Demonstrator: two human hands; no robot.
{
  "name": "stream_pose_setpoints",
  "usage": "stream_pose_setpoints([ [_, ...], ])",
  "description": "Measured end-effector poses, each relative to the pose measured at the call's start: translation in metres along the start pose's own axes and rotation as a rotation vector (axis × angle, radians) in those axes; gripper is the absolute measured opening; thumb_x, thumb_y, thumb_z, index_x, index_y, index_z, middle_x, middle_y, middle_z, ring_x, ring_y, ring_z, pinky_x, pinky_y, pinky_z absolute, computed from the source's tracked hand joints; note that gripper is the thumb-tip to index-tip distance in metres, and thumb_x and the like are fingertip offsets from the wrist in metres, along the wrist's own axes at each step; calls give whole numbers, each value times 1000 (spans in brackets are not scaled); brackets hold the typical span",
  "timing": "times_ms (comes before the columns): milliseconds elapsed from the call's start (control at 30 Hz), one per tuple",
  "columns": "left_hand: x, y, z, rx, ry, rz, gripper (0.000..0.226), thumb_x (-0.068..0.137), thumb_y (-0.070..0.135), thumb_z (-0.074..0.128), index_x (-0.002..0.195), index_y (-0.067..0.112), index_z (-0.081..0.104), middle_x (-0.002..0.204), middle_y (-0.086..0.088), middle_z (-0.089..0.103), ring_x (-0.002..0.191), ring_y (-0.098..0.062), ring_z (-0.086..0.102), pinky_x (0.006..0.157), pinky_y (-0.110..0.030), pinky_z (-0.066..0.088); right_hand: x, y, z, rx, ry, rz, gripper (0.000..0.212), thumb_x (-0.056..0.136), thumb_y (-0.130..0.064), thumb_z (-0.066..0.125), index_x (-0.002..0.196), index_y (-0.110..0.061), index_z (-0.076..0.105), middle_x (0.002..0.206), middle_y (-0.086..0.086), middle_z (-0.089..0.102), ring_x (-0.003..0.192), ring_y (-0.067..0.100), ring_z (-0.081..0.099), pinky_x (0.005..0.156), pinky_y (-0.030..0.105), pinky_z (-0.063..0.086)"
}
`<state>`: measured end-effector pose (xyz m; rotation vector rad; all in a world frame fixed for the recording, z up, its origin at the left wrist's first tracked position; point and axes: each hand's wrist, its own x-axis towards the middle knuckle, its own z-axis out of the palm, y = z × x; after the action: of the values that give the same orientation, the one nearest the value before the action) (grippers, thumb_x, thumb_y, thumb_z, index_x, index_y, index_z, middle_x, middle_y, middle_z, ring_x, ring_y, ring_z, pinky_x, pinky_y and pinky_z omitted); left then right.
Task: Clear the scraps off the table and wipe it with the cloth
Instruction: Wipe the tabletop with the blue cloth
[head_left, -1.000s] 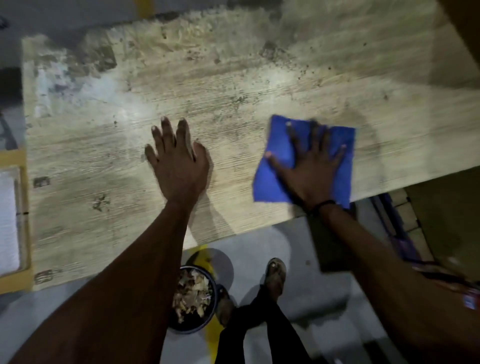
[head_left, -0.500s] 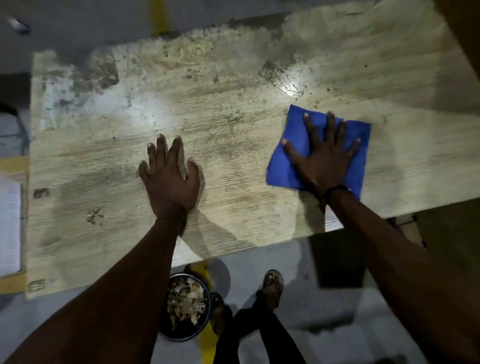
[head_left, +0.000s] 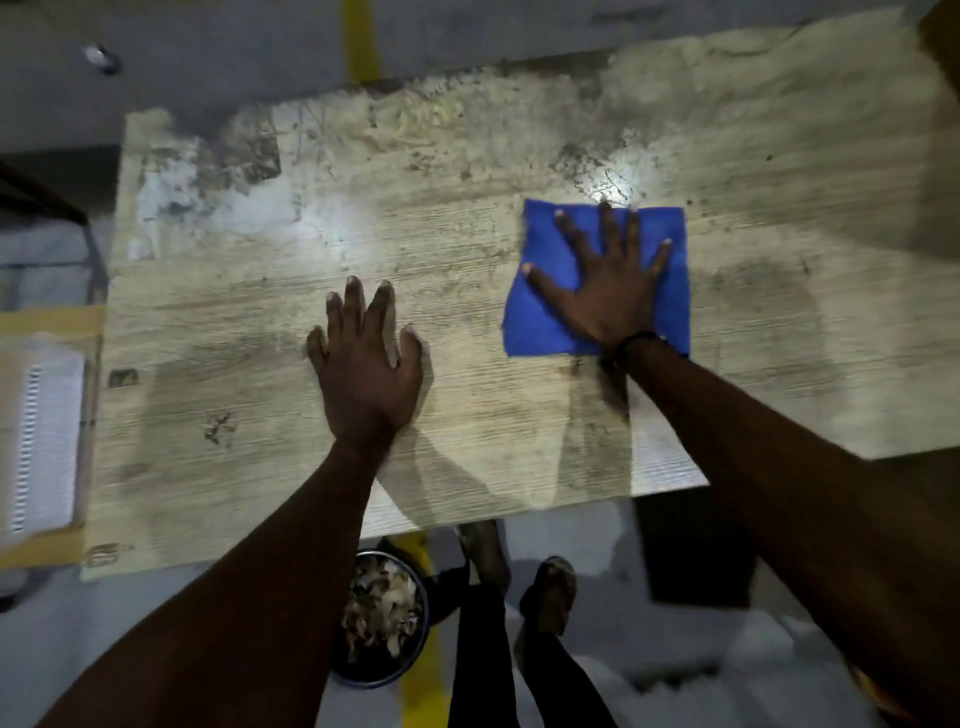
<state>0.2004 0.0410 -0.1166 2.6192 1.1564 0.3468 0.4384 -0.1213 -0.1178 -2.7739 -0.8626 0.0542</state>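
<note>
cloth (head_left: 545, 322) pushed farther up desk (head_left: 779, 364) | right hand (head_left: 613, 296) flat, pressing it | left hand (head_left: 363, 374) flat, empty | risk: cloth bunching, streaks left

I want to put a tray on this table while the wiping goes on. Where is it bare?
Bare table lies right of the blue cloth and left of the left hand. The middle is crowded: right hand presses the cloth.

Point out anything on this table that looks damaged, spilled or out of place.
The table top is worn: at its far left corner the wood-grain surface has peeled into pale, dark-edged patches, and the far edge looks ragged. Dark specks dot the surface ahead of the blue cloth. Nothing looks spilled.
</note>
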Motion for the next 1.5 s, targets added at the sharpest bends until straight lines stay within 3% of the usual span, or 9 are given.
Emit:
stream_pose_setpoints([
  [133, 0, -1, 2, 13, -6, -1, 62, 103, 50, 43, 162, 30, 36, 174, -3, 22, 161, -29, 19, 126, -56, 18, -7, -13, 8, 10, 7, 73, 87, 87, -91, 33, 162, -47, 24, 175, 6, 12, 161, 37, 6, 120, 75, 1],
  [333, -1, -3, 5, 74, 5, 27, 62, 103, 46, 39, 162, 27, 36, 174, -6, 23, 160, -32, 23, 122, -56, 23, -82, -48, 21, 13, 3, -406, 85, 87, -90, 37, 160, -48, 28, 174, -1, 16, 162, 27, 7, 122, 69, 7],
  [467, 2, -4, 8, 67, -50, 46, 64, 105, 46, 36, 166, 28, 26, 176, -7, 12, 162, -32, 11, 125, -59, 16, -18, -16, 15, -35, 60, -199, 84, 87, -91, 31, 159, -48, 33, 173, 1, 23, 160, 31, 17, 121, 71, 10],
  [667, 98, -4, 11, 0, -172, 33, 69, 106, 57, 23, 168, 28, 14, 177, -8, -1, 162, -34, -3, 125, -63, 0, 48, -29, 12, 8, -16, 109, 90, 85, -94, 27, 162, -47, 20, 175, 8, 12, 161, 38, 5, 120, 75, 0],
  [867, 183, -2, 19, 23, -166, 27, 64, 110, 48, 34, 167, 23, 21, 176, -12, 8, 162, -37, 4, 126, -64, 4, -12, -72, 31, 1, -4, -382, 85, 86, -90, 40, 160, -50, 26, 175, -2, 15, 162, 27, 7, 122, 69, 8],
  [1100, 178, 1, 23, 40, -67, 28, 64, 107, 52, 28, 166, 27, 24, 176, -8, 13, 162, -32, 9, 127, -60, 8, 96, -1, 10, -15, 13, 93, 86, 86, -92, 31, 160, -52, 20, 174, 1, 15, 161, 32, 12, 121, 74, 8],
  [1233, 178, 3, 23, 35, -34, 6, 63, 106, 50, 34, 165, 28, 30, 175, -7, 19, 162, -30, 14, 127, -60, 13, 117, -23, 15, 18, 53, 271, 89, 84, -91, 29, 162, -48, 22, 174, 9, 16, 160, 36, 10, 119, 76, 7],
  [1400, 183, 3, 22, 35, -22, -2, 64, 103, 49, 39, 163, 28, 34, 174, -5, 22, 161, -29, 18, 126, -59, 17, 102, -96, 33, -23, -10, -110, 85, 88, -89, 34, 162, -47, 24, 175, 4, 15, 161, 34, 9, 122, 70, 2],
  [1500, 183, 3, 20, 20, -19, -7, 64, 103, 49, 41, 163, 29, 33, 175, -3, 20, 162, -28, 16, 127, -59, 16, 107, -77, 29, -38, -29, -185, 85, 87, -90, 34, 161, -51, 21, 175, -4, 10, 162, 27, 5, 123, 69, 8],
])
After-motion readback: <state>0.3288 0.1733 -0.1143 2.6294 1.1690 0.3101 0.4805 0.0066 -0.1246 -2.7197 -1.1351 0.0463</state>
